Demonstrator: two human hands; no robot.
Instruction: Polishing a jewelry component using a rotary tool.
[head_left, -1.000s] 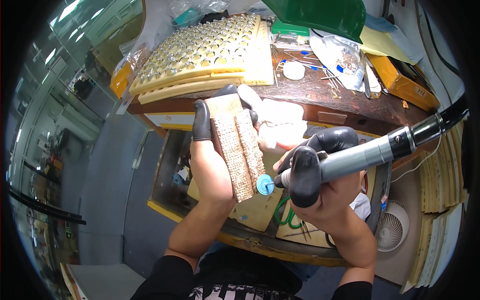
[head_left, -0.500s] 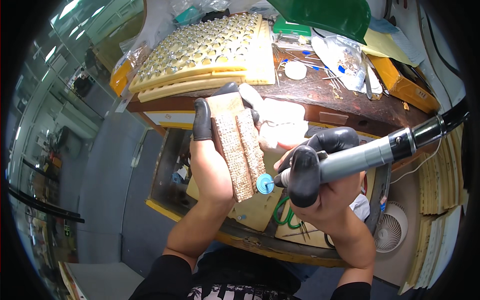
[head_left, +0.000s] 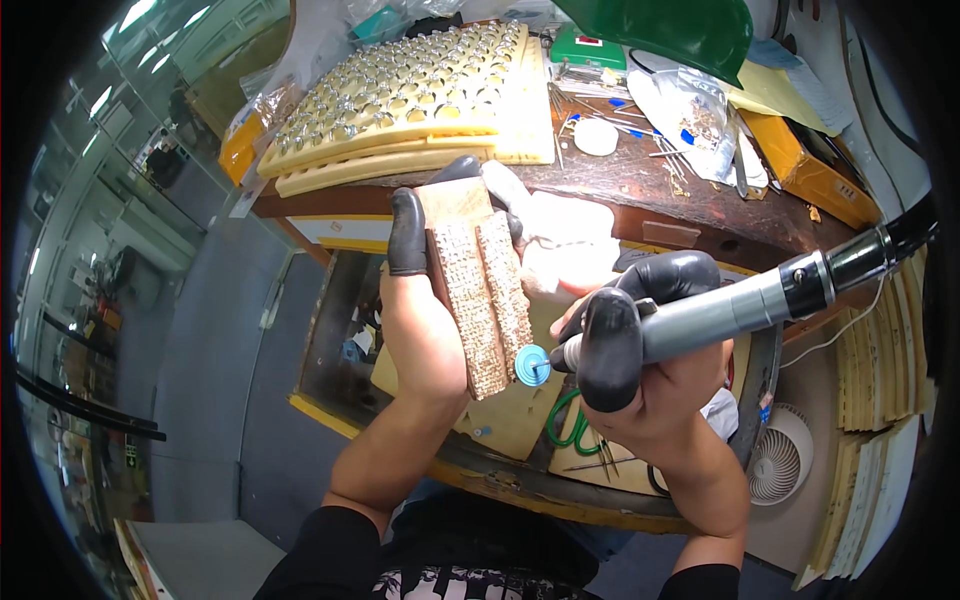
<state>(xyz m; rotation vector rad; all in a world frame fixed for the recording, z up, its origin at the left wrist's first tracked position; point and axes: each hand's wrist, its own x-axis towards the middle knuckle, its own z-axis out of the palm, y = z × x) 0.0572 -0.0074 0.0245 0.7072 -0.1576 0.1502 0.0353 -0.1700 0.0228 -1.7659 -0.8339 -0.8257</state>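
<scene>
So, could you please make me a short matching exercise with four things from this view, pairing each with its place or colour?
Things
1. Handpiece
2. Fan
3. Block
4. Disc

Places and colours
A. Held in the left hand
B. Blue, on a thin shaft
C. Grey and black, held in the right hand
D. White, toward the lower right of the view

Right pairs: 1-C, 2-D, 3-A, 4-B
</scene>
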